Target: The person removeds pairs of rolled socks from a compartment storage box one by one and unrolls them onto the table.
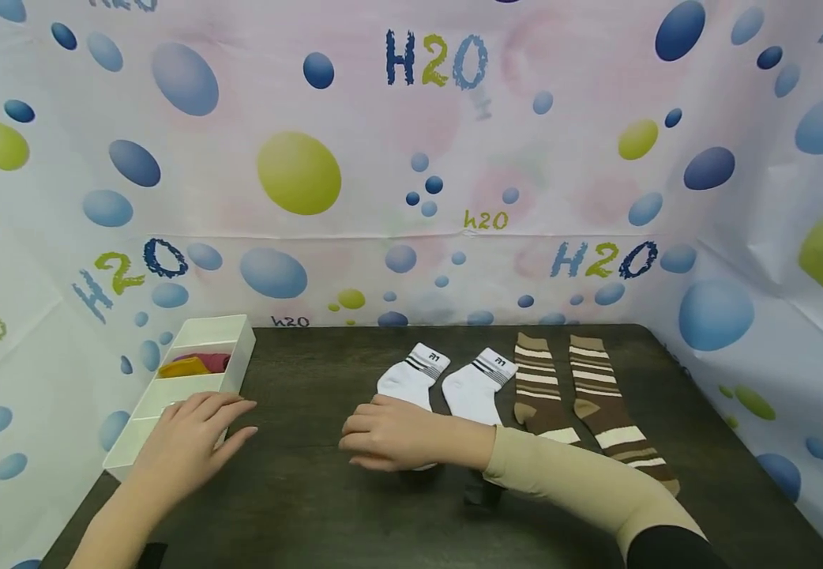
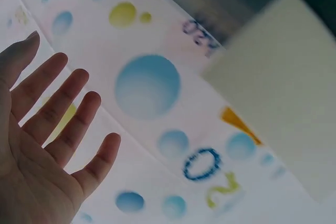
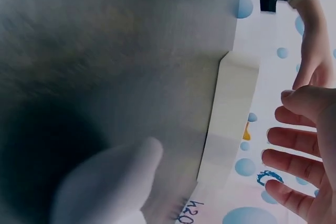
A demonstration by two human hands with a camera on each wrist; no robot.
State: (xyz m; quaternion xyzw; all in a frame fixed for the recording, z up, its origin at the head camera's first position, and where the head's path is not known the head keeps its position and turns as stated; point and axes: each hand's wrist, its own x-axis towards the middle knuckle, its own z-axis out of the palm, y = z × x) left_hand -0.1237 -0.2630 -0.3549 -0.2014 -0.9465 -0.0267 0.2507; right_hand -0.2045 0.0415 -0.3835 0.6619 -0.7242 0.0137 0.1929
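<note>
1. Your left hand (image 1: 187,442) hangs by the near end of the white box (image 1: 243,356), its fingers loosely spread and gripping nothing. If that hand drops or swings outward, it could knock the box askew, since no hand steadies it.

2. Your right sleeve (image 1: 575,482) crosses in front of the toe of the nearer striped sock (image 1: 538,375). Keep that forearm raised: sweeping it low could drag the sock out of line, as cloth catches cloth.

3. Your right hand (image 1: 390,433) is over the counter (image 1: 298,506), fingers parted and empty; the right wrist view shows them apart from the white cloth below. The hand hides part of the left white sock (image 1: 403,379) in the head view, so you might pinch only one layer and pull it crooked.

4. The right white sock (image 1: 470,393) lies just beside its mate, partly hidden by your wrist. A wide grab could bunch both together.

5. The farther striped sock (image 1: 599,383) lies flat at the right; a careless elbow could rumple it.

6. Toward the box's far end, the yellow cloth (image 1: 182,367) and dark pink cloth (image 1: 218,362) share one compartment; a bump could loosen them.
</note>
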